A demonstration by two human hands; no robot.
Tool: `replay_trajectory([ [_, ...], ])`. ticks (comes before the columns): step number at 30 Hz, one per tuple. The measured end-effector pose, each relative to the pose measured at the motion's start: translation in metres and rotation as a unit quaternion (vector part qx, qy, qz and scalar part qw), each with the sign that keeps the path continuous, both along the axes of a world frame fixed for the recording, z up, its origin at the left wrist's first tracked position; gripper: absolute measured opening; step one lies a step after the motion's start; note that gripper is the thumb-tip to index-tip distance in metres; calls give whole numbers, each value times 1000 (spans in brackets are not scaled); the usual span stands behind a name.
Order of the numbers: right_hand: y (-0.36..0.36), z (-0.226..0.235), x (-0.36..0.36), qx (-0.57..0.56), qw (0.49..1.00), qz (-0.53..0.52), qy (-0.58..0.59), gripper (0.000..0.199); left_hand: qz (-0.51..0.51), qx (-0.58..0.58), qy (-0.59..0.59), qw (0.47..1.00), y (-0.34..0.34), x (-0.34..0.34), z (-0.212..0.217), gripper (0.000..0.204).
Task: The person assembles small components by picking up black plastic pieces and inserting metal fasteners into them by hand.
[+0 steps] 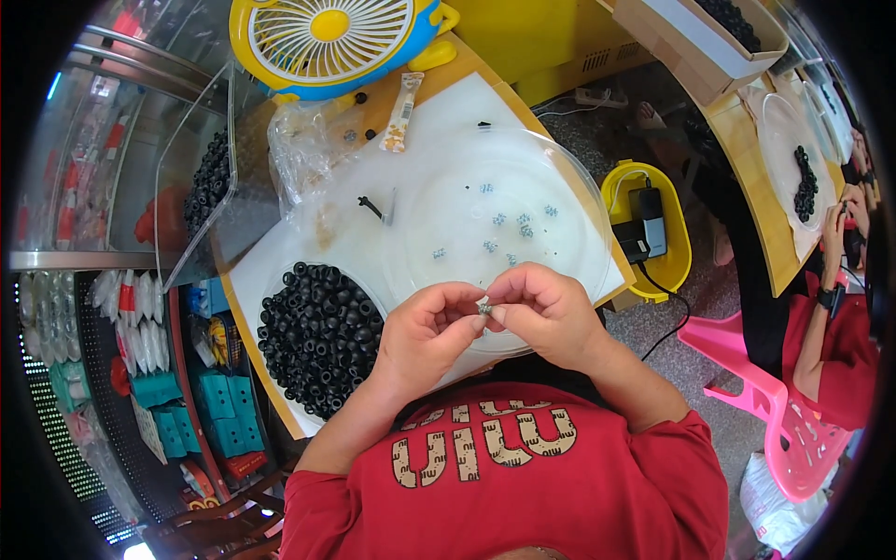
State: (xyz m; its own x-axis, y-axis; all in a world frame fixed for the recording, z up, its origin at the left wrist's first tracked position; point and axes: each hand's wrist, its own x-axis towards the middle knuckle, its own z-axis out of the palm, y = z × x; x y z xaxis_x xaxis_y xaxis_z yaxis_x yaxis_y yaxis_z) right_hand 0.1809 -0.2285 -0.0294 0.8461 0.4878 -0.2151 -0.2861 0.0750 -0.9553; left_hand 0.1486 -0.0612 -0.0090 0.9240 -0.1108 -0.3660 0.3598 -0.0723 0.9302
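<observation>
My left hand (422, 338) and my right hand (549, 315) meet above the near edge of a clear round plastic tray (590, 245). Thumbs and forefingers of both hands pinch a small silvery piece (483, 307); its exact kind is too small to make out. Several small grey-blue metallic pieces (525, 231) lie scattered in the tray. Left of my left hand, a shallow round container is heaped with black, rounded, hollow plastic parts (317, 331). A small black pin-like part (370, 205) lies beyond that heap.
A yellow and blue fan (329, 26), crumpled clear plastic bag (301, 154) and narrow packet (402, 112) lie toward the table's far side. At right are a yellow bin (679, 271), a pink chair (747, 373) and a co-worker's hands (845, 213) near another tray.
</observation>
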Motion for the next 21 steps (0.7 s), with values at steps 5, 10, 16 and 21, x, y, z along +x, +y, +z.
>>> replay_trajectory([
  [5,-2,-2,2,89,993,7,80,16,-59,105,-80,989,5,1,4,18],
  [10,-2,-5,-1,31,999,15,21,16,-97,189,-130,969,4,1,9,15],
  [16,0,-1,-1,-136,929,10,-344,16,13,-35,100,994,4,4,10,10],
  [21,-2,0,5,98,986,36,132,16,-2,29,-18,999,2,-1,5,12],
])
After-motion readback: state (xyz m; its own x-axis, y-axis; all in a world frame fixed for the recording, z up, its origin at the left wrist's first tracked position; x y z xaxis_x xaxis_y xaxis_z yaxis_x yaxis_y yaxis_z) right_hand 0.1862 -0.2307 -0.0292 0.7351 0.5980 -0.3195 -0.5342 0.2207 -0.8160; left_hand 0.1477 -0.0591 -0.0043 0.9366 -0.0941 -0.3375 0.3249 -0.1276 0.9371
